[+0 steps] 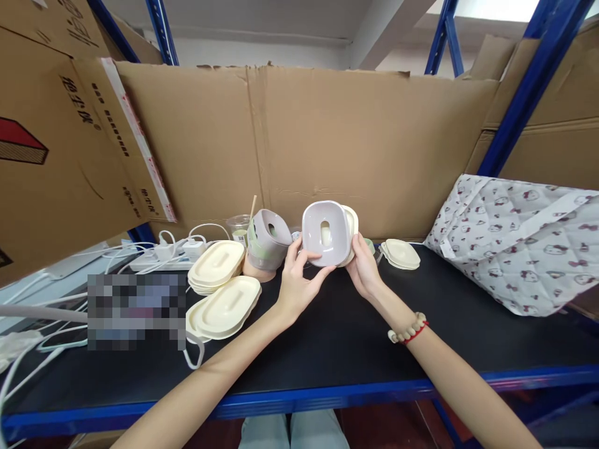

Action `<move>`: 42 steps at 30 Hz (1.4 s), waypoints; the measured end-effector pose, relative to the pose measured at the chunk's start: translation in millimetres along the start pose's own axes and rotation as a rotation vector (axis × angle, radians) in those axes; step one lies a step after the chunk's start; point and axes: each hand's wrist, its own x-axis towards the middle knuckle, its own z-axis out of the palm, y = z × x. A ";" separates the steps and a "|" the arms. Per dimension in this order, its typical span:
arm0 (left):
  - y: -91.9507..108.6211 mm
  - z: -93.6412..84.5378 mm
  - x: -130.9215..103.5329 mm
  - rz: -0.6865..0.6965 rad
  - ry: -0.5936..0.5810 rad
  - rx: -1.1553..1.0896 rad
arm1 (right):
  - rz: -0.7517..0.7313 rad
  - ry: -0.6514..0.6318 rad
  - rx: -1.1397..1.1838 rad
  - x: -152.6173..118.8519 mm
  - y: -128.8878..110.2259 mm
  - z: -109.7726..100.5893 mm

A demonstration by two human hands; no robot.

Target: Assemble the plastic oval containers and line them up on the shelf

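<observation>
My left hand (296, 282) and my right hand (364, 269) together hold a pale lilac rounded container (326, 232) with an oval slot in its middle, raised a little above the black bench top (337, 337). A cream lid (352, 227) sits pressed against its right side, under my right fingers. To the left, a tilted stack of grey and green containers (267, 239) stands on the bench. Two piles of cream oval lids (218, 265) (227, 307) lie left of my left forearm.
A small pile of cream lids (401, 254) lies to the right. A patterned fabric bag (519, 240) fills the right side. A clear cup with a stick (239, 227), a power strip (163, 254) and white cables lie at left. Cardboard sheets (327, 143) wall the back.
</observation>
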 end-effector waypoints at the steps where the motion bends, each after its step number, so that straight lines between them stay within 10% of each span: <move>1: 0.6 -0.7 -1.4 -0.007 -0.013 -0.006 | 0.017 -0.012 0.012 -2.5 -1.6 2.1; 9: 13.8 -4.3 -2.3 -0.177 -0.021 -0.233 | 0.036 -0.002 -0.035 -11.0 -8.8 4.9; 16: 24.9 -18.6 24.2 -0.630 0.081 -0.553 | -0.025 -0.398 -0.212 -20.4 -9.3 5.9; 22: 29.8 -20.3 14.7 -0.667 0.002 -0.529 | -0.211 -0.222 -0.392 -25.3 3.9 10.7; 31: 21.9 -18.5 5.2 -1.067 -0.109 -0.783 | -0.083 -0.202 -0.851 -5.2 -1.8 -7.4; 37: 28.2 -12.8 -4.3 -1.405 -0.456 -0.814 | -0.176 0.269 -1.381 27.4 -21.9 -48.8; 42: 30.7 -7.0 -8.0 -1.508 -0.500 -0.959 | -0.294 0.130 -1.528 27.9 -18.7 -33.2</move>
